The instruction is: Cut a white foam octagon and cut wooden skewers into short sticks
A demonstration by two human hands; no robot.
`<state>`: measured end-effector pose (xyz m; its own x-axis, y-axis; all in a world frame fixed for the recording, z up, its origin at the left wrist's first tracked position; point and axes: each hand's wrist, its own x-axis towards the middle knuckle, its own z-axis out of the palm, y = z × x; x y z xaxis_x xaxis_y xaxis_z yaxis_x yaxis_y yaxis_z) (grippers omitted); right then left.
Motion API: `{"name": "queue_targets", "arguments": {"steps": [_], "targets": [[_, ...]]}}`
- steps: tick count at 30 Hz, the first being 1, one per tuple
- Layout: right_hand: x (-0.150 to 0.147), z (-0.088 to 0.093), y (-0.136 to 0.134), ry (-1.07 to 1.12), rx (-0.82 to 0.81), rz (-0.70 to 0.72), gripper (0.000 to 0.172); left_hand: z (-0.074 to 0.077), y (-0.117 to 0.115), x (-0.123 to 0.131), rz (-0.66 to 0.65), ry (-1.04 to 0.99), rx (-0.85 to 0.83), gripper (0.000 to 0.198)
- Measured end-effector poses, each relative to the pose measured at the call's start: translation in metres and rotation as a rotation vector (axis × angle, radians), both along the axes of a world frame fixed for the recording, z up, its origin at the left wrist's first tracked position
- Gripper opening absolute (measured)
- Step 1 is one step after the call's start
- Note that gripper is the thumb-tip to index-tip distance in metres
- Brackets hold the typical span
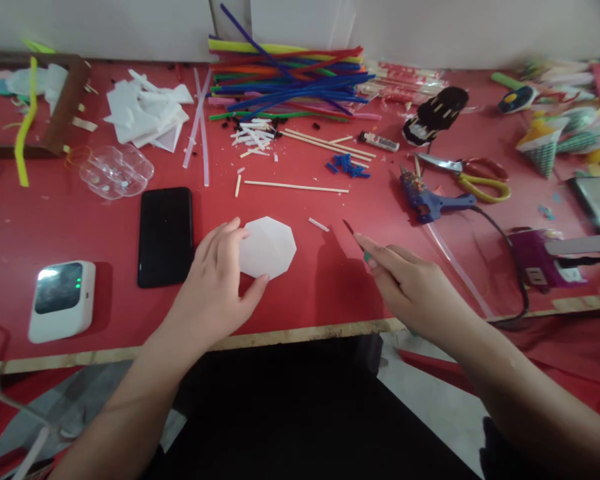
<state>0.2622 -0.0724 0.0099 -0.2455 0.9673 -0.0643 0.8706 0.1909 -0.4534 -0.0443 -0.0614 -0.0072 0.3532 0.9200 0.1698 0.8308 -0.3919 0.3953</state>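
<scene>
A white octagonal foam piece (271, 245) lies flat on the red table (300, 287) near the front edge. My left hand (219, 283) rests on its left side, fingers and thumb pinching its edge. My right hand (405, 283) hovers to the right with its fingers pressed together around a thin tool; a dark tip (349, 227) and a bit of green handle (367, 256) stick out. The tip points toward the foam piece but is apart from it.
A black phone (165, 236) and a small white device (61, 299) lie left of the hand. Behind are foam scraps (145, 113), a clear tray (116, 172), pipe cleaners (285, 80), wooden sticks (295, 187), a blue glue gun (427, 199) with cord, and scissors (473, 177).
</scene>
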Motion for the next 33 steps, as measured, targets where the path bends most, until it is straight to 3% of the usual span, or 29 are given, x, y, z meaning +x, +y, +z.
{"name": "queue_targets", "arguments": {"steps": [4, 15, 18, 22, 28, 33], "targets": [[-0.006, 0.002, -0.002, 0.110, -0.090, 0.041, 0.048, -0.002, 0.003, -0.002, -0.152, 0.079, -0.030, 0.040], [-0.022, 0.003, 0.002, 0.215, -0.167, 0.106, 0.047, 0.003, -0.017, 0.023, -0.118, 0.099, 0.103, 0.048], [-0.025, 0.005, 0.005, 0.240, -0.167, 0.116, 0.047, 0.001, -0.012, 0.025, -0.251, 0.059, 0.135, 0.049], [-0.031, 0.007, 0.008, 0.267, -0.151, 0.132, 0.047, -0.007, -0.005, 0.032, -0.438, 0.090, 0.029, 0.068], [-0.037, 0.005, 0.010, 0.280, -0.125, 0.169, 0.049, -0.010, -0.008, 0.040, -0.291, 0.125, 0.051, 0.059], [-0.041, 0.002, 0.013, 0.288, -0.150, 0.222, 0.051, -0.006, -0.011, 0.043, -0.269, 0.161, 0.055, 0.048]]}}
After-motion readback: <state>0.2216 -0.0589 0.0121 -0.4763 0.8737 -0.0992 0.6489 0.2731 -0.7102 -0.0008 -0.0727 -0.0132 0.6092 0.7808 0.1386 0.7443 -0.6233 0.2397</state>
